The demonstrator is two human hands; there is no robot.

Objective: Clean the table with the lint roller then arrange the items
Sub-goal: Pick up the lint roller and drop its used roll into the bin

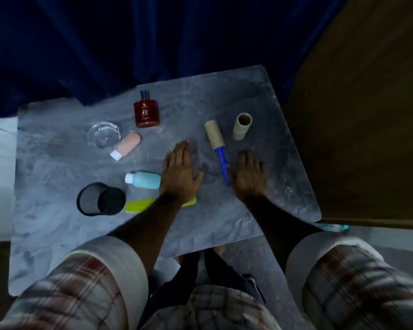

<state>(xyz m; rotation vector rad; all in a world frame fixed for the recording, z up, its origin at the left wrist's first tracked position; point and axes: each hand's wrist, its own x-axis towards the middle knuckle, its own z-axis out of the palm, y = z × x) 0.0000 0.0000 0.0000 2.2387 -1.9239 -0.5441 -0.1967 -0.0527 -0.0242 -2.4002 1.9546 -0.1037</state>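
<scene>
Head view: perfume bottle (147, 112) label illegible.

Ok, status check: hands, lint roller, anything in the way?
Left hand and right hand flat on table, empty. Lint roller lies untouched between them. Cardboard tube upright beside it.

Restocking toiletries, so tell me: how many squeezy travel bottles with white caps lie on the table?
2: the pink bottle lying beside the glass ashtray, and the blue bottle just left of the left hand. None seem hidden.
</scene>
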